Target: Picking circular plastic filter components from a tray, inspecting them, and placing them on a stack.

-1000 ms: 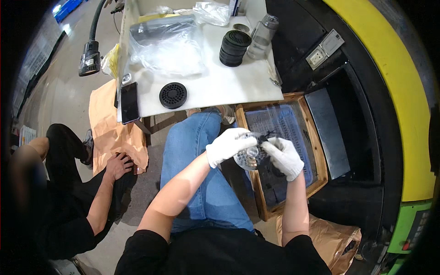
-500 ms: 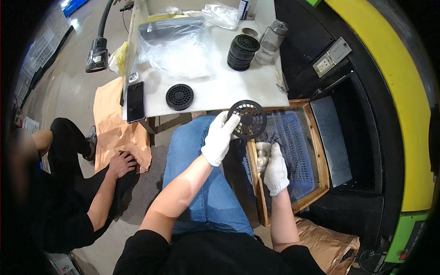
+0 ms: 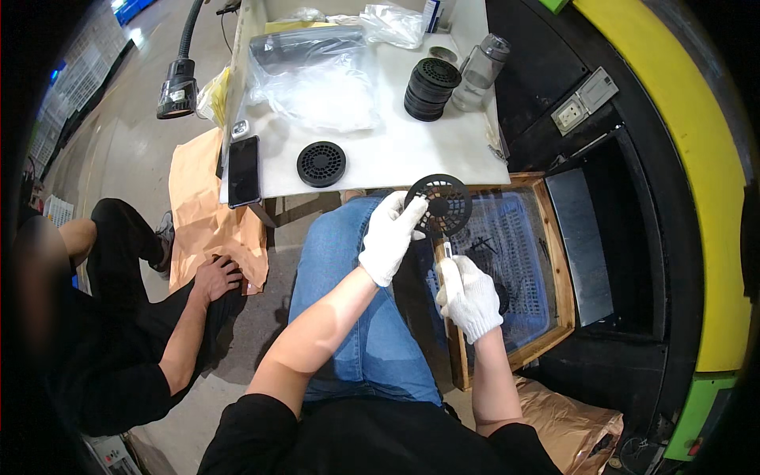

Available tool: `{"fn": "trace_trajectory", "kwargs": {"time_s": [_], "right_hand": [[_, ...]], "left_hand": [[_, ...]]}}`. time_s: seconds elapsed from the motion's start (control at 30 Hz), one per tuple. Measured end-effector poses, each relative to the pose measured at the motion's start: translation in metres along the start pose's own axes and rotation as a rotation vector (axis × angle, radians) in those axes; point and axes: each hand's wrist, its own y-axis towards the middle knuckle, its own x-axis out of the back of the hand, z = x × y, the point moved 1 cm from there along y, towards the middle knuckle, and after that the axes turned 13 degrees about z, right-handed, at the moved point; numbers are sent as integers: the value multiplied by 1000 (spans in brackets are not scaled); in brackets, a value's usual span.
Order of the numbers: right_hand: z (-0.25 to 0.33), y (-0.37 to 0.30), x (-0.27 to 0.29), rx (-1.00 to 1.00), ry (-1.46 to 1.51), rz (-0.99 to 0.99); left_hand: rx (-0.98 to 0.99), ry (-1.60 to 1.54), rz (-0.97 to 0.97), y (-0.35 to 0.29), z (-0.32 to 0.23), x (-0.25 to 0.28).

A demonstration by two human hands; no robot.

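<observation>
My left hand (image 3: 392, 236), in a white glove, is closed on the left rim of a round black grille (image 3: 454, 214), held up just off the table's front edge. Below it my right hand (image 3: 471, 294), also gloved, grips a slim light-coloured tool (image 3: 448, 248) whose upper end points up at the grille's lower rim. Whether tool and rim touch I cannot tell, nor can I make out the tool's exact kind. Another black grille (image 3: 321, 164) lies flat on the white table (image 3: 380, 162). A stack of black grilles (image 3: 431, 89) stands further back.
Under my right hand is a wood-framed tray (image 3: 564, 261) over a blue basket (image 3: 532, 317). A water bottle (image 3: 481, 71), clear plastic bags (image 3: 313, 83) and a phone (image 3: 244, 172) are on the table. At left sits a person (image 3: 190, 340); a lamp (image 3: 177, 93) hangs nearby.
My right hand has turned and come up out of the tray area toward the grille, and the light-coloured tool now shows in it. My left hand still holds the grille. The view shifted slightly.
</observation>
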Motion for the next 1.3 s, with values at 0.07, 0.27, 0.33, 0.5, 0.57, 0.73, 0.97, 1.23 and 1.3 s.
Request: {"fn": "trace_trajectory", "kwargs": {"time_s": [0.07,0.27,0.33,0.5,0.57,0.73,0.97,1.23,1.3], "right_hand": [[1,1,2,11,-38,-40],[-8,6,5,75,-189,-96],[-13,8,4,147,-290,-150],[-23,11,-1,229,-563,-298],[-24,14,-2,209,-573,-260],[-17,19,5,218,-144,-111],[-23,17,11,-53,615,297],[-58,5,9,294,1347,336],[-65,3,11,341,1371,231]], "left_hand": [[-12,31,4,-1,0,-1],[-62,118,-1,-3,-1,-4],[-72,155,4,-4,1,-5],[-156,253,29,-6,7,-7],[-235,372,72,-7,8,-9],[-416,634,49,-12,9,-10],[-523,756,36,-15,1,-10],[-74,35,8,-7,3,-8],[-133,282,36,0,3,-4]]}}
